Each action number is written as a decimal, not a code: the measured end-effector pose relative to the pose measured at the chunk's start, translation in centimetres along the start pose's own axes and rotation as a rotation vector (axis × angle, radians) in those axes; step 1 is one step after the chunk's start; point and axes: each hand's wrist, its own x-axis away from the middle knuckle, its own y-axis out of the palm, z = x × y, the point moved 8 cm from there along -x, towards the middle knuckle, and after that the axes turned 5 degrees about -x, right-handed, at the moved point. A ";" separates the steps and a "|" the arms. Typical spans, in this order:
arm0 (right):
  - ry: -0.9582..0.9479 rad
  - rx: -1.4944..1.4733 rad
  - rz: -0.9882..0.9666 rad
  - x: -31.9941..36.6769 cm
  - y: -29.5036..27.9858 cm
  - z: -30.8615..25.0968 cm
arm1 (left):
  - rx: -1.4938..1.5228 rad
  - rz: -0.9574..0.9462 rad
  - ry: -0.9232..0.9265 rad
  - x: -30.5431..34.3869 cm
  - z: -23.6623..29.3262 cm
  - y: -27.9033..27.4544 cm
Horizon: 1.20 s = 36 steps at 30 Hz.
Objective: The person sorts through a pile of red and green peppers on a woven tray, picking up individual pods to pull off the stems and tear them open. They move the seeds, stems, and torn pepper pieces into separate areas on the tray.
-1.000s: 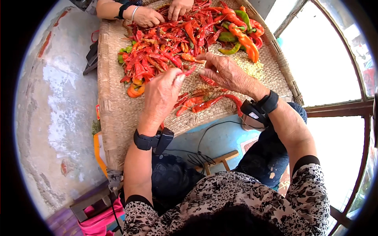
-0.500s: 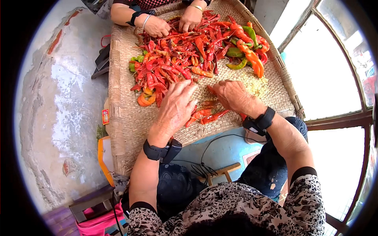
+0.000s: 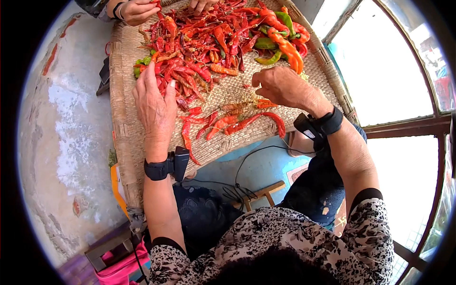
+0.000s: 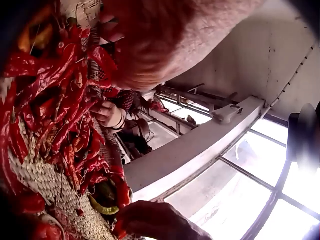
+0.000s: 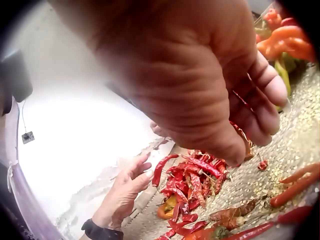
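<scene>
1. Beside a worn plaster wall (image 3: 71,123) and a very bright window (image 3: 401,76) stands a woven tray (image 3: 124,118).
2. Dried red chilies (image 3: 199,45) make a heap on its far and middle part; several loose chilies (image 3: 242,124) lie apart, near the front edge.
3. Left grip (image 3: 154,107) is released, with fingers extended at the left side of the heap.
4. Right grip (image 3: 287,88) has its fingers bent above the weave, near the pale seeds (image 3: 304,76); I cannot tell whether it keeps some small piece.
5. From their wrinkled, glossy skin, I judge the dried chilies very light and rather brittle. Strong squeezing at the middle could crack them and spill seeds; a gentle pinch close to the stem end seems best.
6. Orange peppers (image 3: 286,47) at the right look plumper, so probably heavier and more slippery; better to take them around the thick shoulder.
</scene>
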 end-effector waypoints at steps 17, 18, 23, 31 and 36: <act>-0.003 0.183 -0.047 0.4 3.3 0.5 | 0.284 -0.662 0.397 6.4 7.3 6.7; -0.012 0.158 0.009 0.3 2.9 0.5 | 0.292 -0.635 0.416 6.4 7.5 6.2; 0.072 0.214 -0.140 0.3 2.2 1.0 | 0.275 -0.592 0.448 6.8 7.5 6.4; -0.012 -0.385 0.320 -0.4 -3.9 -1.3 | 0.493 -0.554 0.341 5.7 7.6 5.7; -0.002 0.071 -0.190 0.9 2.7 0.4 | 0.669 -0.619 0.155 4.9 6.9 5.6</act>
